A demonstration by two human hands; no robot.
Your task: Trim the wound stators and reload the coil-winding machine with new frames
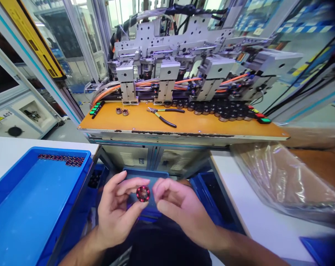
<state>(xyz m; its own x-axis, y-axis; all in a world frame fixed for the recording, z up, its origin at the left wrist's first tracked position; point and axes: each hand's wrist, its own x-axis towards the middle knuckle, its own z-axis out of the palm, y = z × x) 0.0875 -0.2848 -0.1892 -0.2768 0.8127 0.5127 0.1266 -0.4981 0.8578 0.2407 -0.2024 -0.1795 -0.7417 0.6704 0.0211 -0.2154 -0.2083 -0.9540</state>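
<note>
Machinery (pixel 167 70) is filling twelve o'clock; at six, I'm watching the left hand (pixel 114 211) pinching a red-and-black ring (pixel 143 200), seemingly mid-handling, the right hand (pixel 185 207) hovering loosely half-curled beside it; similar pieces (pixel 75 161) are lying in the nine-o'clock blue tray (pixel 26 203), finished or waiting I can't tell

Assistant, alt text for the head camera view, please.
A person's left hand pinches a ring with red spots, right hand close by. Beyond, pliers and dark round parts lie on an orange bench before a metal machine.
</note>
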